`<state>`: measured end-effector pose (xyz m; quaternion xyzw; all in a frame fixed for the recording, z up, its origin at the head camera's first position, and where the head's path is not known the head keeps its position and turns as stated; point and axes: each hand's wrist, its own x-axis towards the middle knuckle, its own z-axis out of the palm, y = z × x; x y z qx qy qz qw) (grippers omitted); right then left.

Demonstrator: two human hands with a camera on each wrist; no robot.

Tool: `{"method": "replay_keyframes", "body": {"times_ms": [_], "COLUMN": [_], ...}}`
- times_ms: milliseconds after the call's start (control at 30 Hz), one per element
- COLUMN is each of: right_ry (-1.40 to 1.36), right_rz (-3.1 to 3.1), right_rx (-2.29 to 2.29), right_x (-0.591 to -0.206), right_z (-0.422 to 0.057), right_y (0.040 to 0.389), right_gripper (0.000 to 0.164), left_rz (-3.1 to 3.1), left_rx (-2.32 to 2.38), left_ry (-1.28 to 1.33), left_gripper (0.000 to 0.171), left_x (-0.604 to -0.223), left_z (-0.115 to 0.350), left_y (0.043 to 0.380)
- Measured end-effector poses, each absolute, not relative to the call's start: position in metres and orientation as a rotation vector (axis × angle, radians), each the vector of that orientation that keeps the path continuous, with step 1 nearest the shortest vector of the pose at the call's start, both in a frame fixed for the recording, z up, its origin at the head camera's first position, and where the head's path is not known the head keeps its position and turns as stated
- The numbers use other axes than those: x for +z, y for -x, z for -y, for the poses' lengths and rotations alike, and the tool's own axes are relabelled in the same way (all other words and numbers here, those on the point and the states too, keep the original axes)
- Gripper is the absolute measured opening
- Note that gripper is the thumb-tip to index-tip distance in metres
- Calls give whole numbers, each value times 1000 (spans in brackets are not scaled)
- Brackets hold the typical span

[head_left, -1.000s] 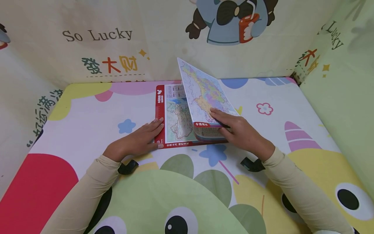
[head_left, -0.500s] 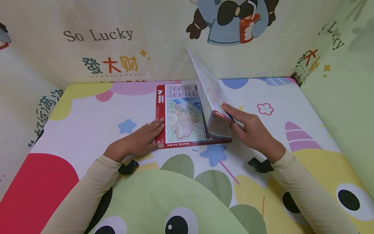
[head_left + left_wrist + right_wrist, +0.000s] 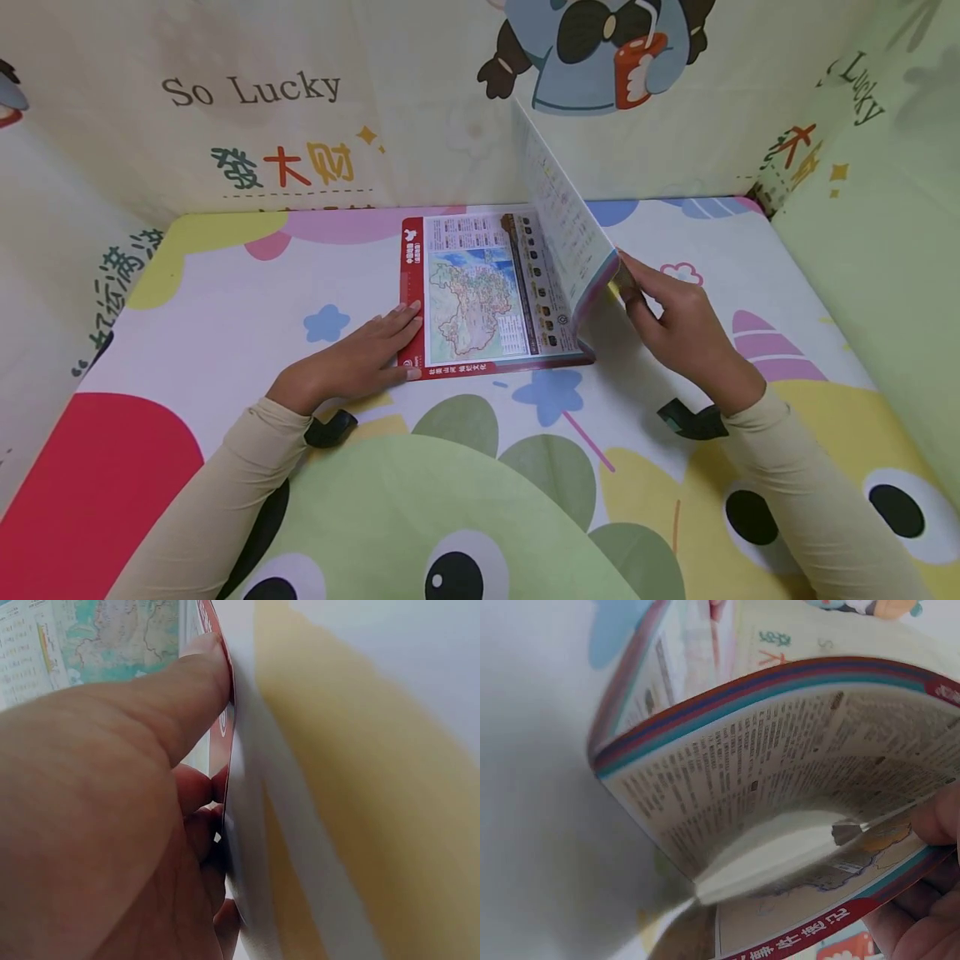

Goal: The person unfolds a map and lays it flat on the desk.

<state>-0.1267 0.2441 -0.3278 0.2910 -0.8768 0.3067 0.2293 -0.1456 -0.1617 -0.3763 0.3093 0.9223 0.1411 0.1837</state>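
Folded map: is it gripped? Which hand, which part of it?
The folded map is held: the right hand pinches the near, striped edge of its raised section. The left hand only rests on its red border.

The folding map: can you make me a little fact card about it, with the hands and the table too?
Thing: folding map, partly open
Flat part: lies on the table, red border on its left edge
Raised panels: stand up at the map's right side
Left hand: rests on the red border
Right hand: pinches a raised panel
Table print: colorful cartoon shapes
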Motion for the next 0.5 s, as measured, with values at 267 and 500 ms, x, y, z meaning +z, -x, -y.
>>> {"method": "replay_keyframes", "body": {"times_ms": [267,500], "right_ry": [-743,-608], "right_rz": [2360,2323], "right_rx": [840,851], "right_x": [-322,-321], "right_z": [-255,-266], "right_y": [124,124], "right_gripper": [47,26], "left_rz": [-2587,-2602], "left_rx": [411,402], "left_ry": [-861,-866], "left_gripper": [85,84], "left_x": [-377,-378], "left_z": [161,163], "left_y": [143,145]}}
